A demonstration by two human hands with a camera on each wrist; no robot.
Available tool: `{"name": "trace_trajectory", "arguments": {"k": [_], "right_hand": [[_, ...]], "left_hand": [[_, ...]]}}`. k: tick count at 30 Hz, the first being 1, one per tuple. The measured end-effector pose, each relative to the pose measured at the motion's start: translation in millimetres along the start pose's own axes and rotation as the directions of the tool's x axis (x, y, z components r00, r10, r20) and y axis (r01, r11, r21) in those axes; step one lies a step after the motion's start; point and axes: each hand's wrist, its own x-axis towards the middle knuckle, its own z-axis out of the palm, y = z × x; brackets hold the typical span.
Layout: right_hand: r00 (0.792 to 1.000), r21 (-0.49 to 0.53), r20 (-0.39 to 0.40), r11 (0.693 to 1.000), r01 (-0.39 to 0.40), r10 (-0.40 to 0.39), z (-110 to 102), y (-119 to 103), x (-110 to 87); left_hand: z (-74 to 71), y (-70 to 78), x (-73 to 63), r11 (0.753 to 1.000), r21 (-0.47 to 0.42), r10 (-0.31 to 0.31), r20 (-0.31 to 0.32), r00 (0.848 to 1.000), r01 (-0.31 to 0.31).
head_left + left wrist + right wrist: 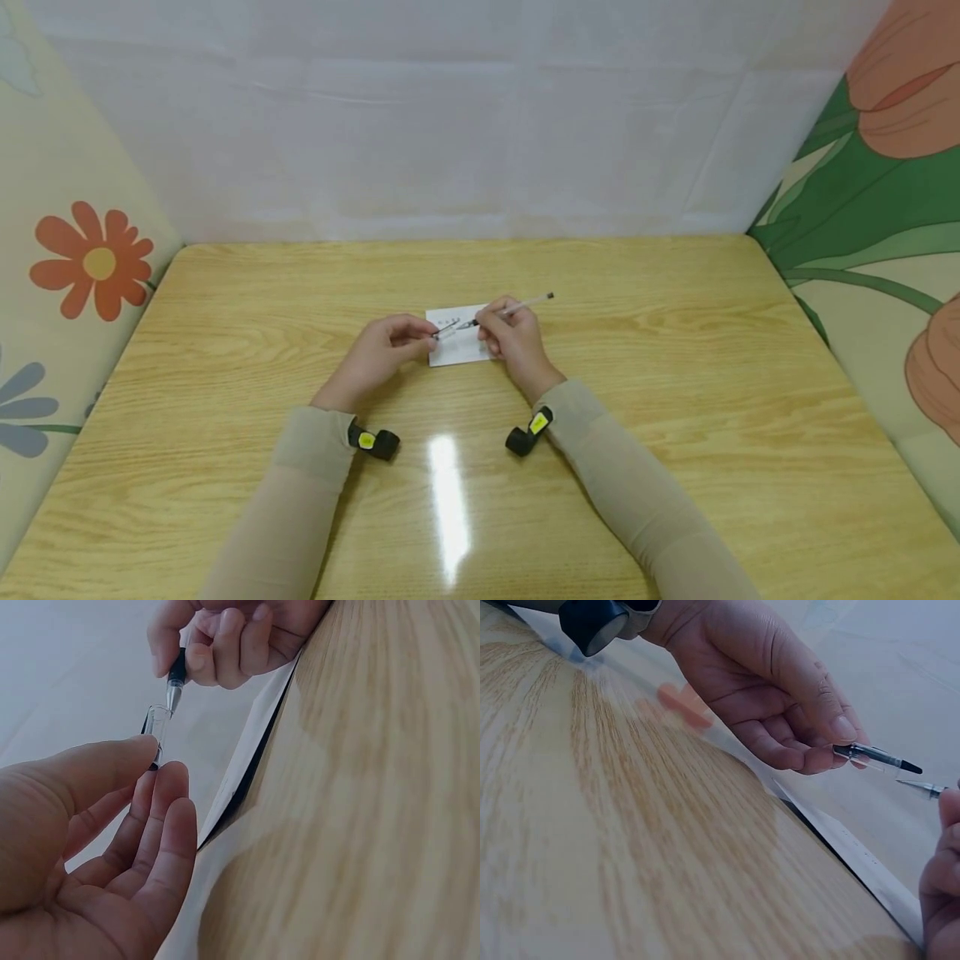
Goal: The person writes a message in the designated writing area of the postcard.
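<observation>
In the head view my left hand (382, 352) pinches a clear pen cap with a black clip (879, 758) between thumb and fingers. My right hand (517, 340) grips a gel pen (528, 303) with a translucent barrel and dark grip, its back end pointing up and right. The pen's bare metal tip (173, 697) is beside the cap's open mouth in the left wrist view, and the right wrist view shows it just outside the cap. Below both hands lies a small white notepad (448, 355) with small dark marks, partly covered by the right hand.
The wooden table (675, 333) spreads around the hands, with a bright light reflection near the front. A white cloth (450, 125) hangs behind it. Flower-print panels (862, 233) stand at the left and right sides. Each wrist wears a black camera band (378, 442).
</observation>
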Motion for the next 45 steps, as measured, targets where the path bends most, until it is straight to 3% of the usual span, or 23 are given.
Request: {"name": "trace_trajectory", "arguments": {"k": [21, 30, 37, 45], "right_hand": [[1.000, -0.020, 0.020, 1.000, 0.009, -0.009, 0.0, -1.7, -1.6], [0.998, -0.043, 0.064, 0.999, 0.027, -0.024, -0.1, 0.8, -0.8], [0.997, 0.009, 0.071, 0.999, 0.034, -0.035, -1.2, 2.4, 1.2], [0.997, 0.037, 0.064, 0.999, 0.032, -0.034, -0.9, 1.9, 0.7]], "left_hand": [[4.2, 2.3, 0.9, 1.000, 0.004, 0.010, -0.010, 1.000, -0.010], [6.7, 1.8, 0.0, 1.000, -0.020, -0.005, -0.036, 0.999, 0.004], [8.5, 3.4, -0.8, 0.999, -0.038, 0.012, -0.068, 0.998, -0.014], [9.6, 5.5, -1.1, 0.997, -0.075, -0.017, -0.083, 0.996, 0.011]]}}
